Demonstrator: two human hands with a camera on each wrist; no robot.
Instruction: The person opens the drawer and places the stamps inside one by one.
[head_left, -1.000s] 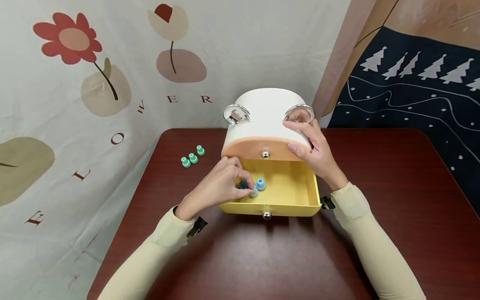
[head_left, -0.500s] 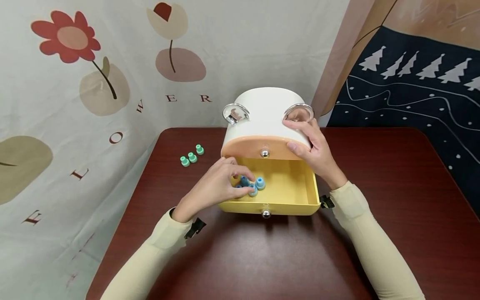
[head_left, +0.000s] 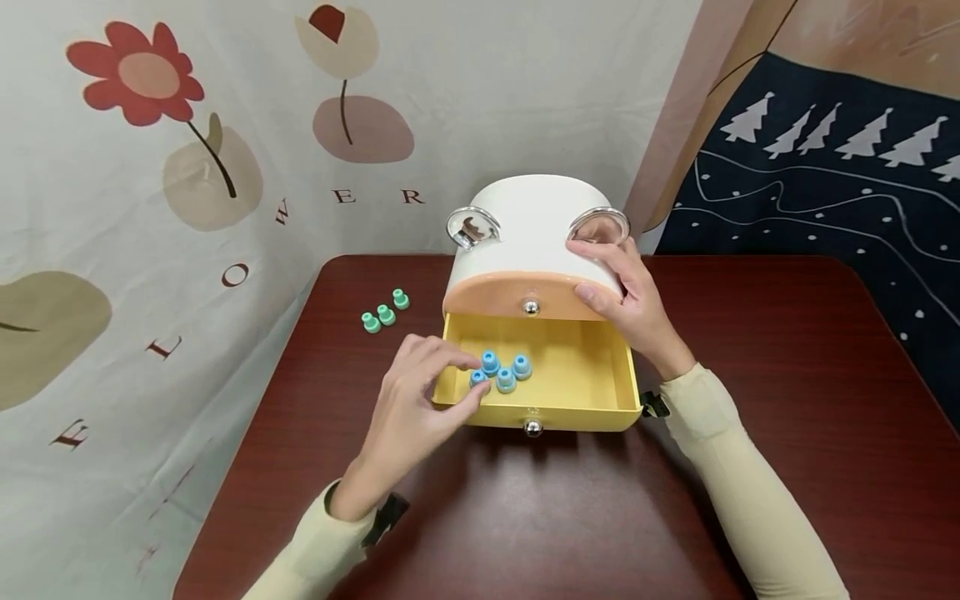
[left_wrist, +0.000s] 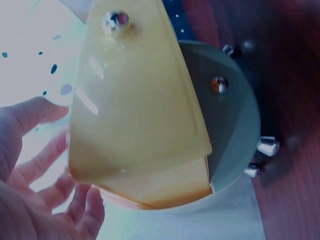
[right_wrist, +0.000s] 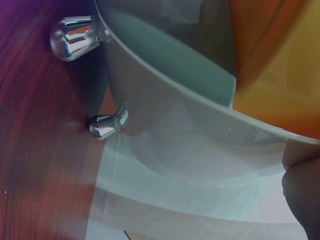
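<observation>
A white storage box [head_left: 543, 225] has a peach top drawer [head_left: 495, 293] and a yellow drawer [head_left: 577, 358] pulled out below it. Several small blue stepped pegs [head_left: 506, 381] stand in the yellow drawer's left part. My left hand [head_left: 408, 392] is at that drawer's left front corner, thumb and forefinger apart on either side of the leftmost blue peg [head_left: 477, 378]; no grip on it shows. With my right hand [head_left: 637, 304] I hold the box's right side, thumb on the peach front and forefinger on top beside a shiny silver ear [head_left: 600, 227].
Three green stepped pegs [head_left: 386, 315] stand on the dark red table [head_left: 750, 375], left of the box. Under the yellow drawer, a green drawer front [left_wrist: 227, 115] and silver feet [left_wrist: 269, 146] show in the left wrist view. Printed cloth [head_left: 450, 100] hangs behind.
My left hand has let go of a light blue peg, which stands among the others, and has drawn back left, uncovering the pegs. My right hand stays on the box.
</observation>
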